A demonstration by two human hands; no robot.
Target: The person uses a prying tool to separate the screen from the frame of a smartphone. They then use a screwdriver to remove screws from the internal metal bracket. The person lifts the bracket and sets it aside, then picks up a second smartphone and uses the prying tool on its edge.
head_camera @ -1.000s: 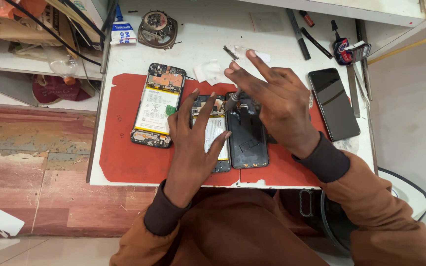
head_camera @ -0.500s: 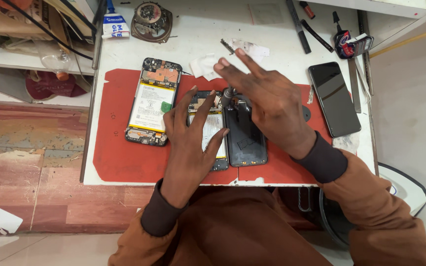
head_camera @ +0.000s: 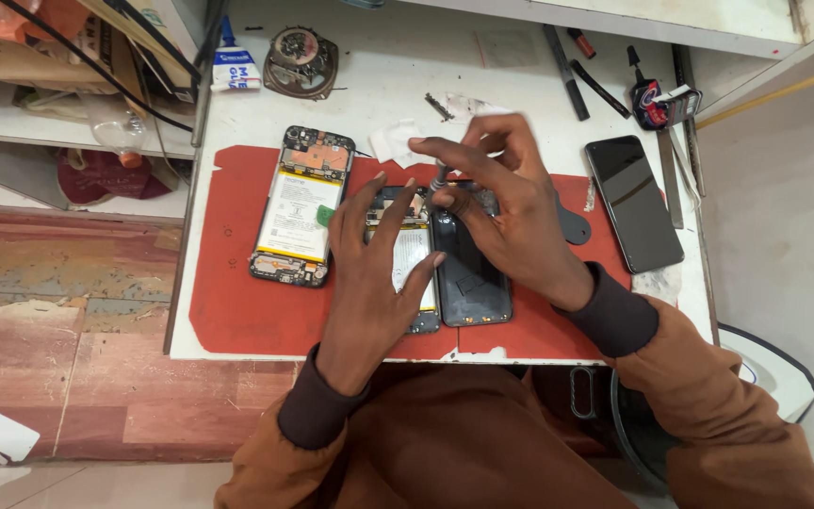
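Nearest the camera, brown sleeves with dark cuffs lead up to both hands over a red rubber work mat (head_camera: 237, 302) that lies on the white tabletop (head_camera: 388, 75).

The left hand (head_camera: 374, 273) lies flat with its fingers (head_camera: 374, 193) spread wide, pressing down on an opened smartphone with a white battery and bare circuit board (head_camera: 414, 254); it grips nothing, only pins the phone to the mat.

Just beside that phone on its right lies a black plastic phone back cover (head_camera: 473, 283), touching or nearly touching it.

The right hand (head_camera: 511, 217) arches over the top ends of both pieces. Its thumb and first fingers are pinched shut on a thin grey metal tool (head_camera: 437, 179), whose tip points down at the top edge of the opened phone.

To the left on the mat lies a second opened smartphone with a large white battery and green tab (head_camera: 299, 207), apart from the hands.

At the right edge of the mat rests a black-screened intact smartphone (head_camera: 633, 203).

Farther off sit white crumpled tissue (head_camera: 393, 141), a round metal speaker part (head_camera: 301, 61), a small white glue tube (head_camera: 234, 66) and black slim hand tools (head_camera: 581, 66).
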